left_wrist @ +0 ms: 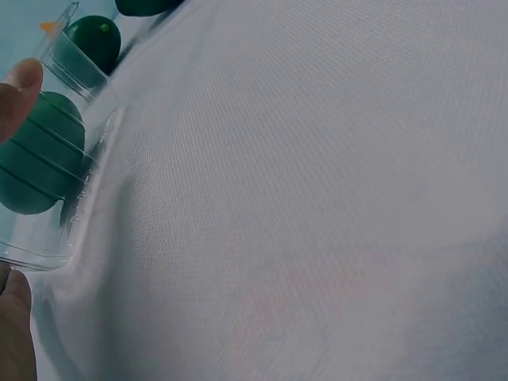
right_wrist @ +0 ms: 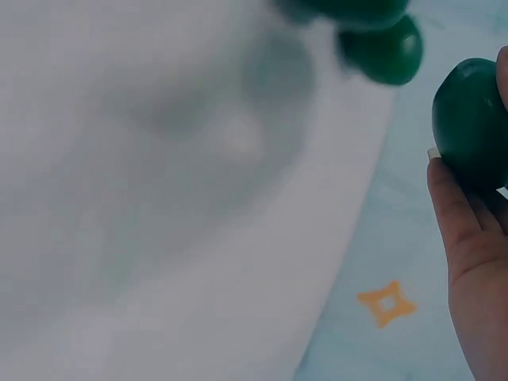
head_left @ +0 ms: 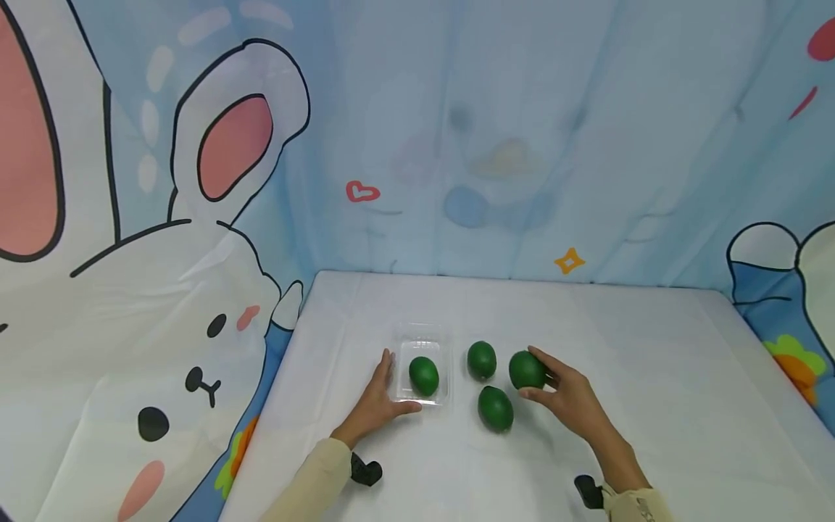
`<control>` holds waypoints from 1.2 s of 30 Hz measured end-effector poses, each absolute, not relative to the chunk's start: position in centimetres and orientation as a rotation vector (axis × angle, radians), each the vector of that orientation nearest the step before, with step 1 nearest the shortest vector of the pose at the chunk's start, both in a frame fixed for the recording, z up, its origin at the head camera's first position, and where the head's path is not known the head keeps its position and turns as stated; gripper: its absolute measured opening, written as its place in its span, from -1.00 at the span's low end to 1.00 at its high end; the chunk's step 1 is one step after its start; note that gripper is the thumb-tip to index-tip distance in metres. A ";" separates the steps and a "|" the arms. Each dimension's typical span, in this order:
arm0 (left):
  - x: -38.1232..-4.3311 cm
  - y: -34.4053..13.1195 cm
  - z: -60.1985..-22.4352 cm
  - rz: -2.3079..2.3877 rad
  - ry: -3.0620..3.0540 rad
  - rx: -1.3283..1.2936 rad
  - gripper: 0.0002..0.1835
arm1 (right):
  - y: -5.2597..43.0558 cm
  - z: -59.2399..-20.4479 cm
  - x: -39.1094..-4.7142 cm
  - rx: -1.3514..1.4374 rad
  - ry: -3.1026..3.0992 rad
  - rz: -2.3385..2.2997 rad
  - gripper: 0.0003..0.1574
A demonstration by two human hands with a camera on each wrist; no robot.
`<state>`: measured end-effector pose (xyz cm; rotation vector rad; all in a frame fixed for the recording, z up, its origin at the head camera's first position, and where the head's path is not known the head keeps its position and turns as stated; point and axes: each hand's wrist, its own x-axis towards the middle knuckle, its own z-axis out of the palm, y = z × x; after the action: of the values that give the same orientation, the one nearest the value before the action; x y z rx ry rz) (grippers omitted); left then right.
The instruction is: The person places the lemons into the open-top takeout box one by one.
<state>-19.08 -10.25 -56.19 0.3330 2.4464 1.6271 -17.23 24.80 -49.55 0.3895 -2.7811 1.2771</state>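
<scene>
A clear plastic box (head_left: 449, 366) stands on the white table, and one green lime (head_left: 424, 376) lies inside it. My left hand (head_left: 378, 402) holds the box at its near-left corner, fingers along the left side and thumb at the front edge. In the left wrist view, the lime (left_wrist: 44, 159) shows through the clear wall. My right hand (head_left: 574, 399) grips another lime (head_left: 527, 370) between thumb and fingers, right of the box. Between box and right hand, two limes rest on the table: a farther lime (head_left: 481, 360) and a nearer lime (head_left: 496, 409).
The white-covered table (head_left: 652, 362) reaches back to a light blue printed curtain (head_left: 522, 145). A rabbit-print cloth (head_left: 163, 326) hangs along the left side. Dark straps (head_left: 367, 470) sit at both wrists by the beige sleeves.
</scene>
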 end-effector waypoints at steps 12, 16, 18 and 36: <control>-19.2 -10.3 -56.1 1.642 2.437 0.347 0.35 | 14.5 -47.7 -21.3 0.413 -2.837 1.316 0.00; -19.3 -10.4 -56.1 1.644 2.420 0.348 0.35 | 12.7 -48.3 -22.2 0.374 -2.885 1.274 -0.02; -19.3 -10.4 -56.1 1.631 2.419 0.335 0.35 | 12.0 -48.6 -22.4 0.368 -2.894 1.259 -0.02; -19.1 -10.4 -56.1 1.625 2.413 0.330 0.32 | 8.4 -49.6 -20.8 0.330 -3.039 1.003 -0.06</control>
<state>-19.12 -10.35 -56.10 0.3304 2.4134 1.6251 -20.75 8.37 -49.56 0.3296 -3.0391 1.0035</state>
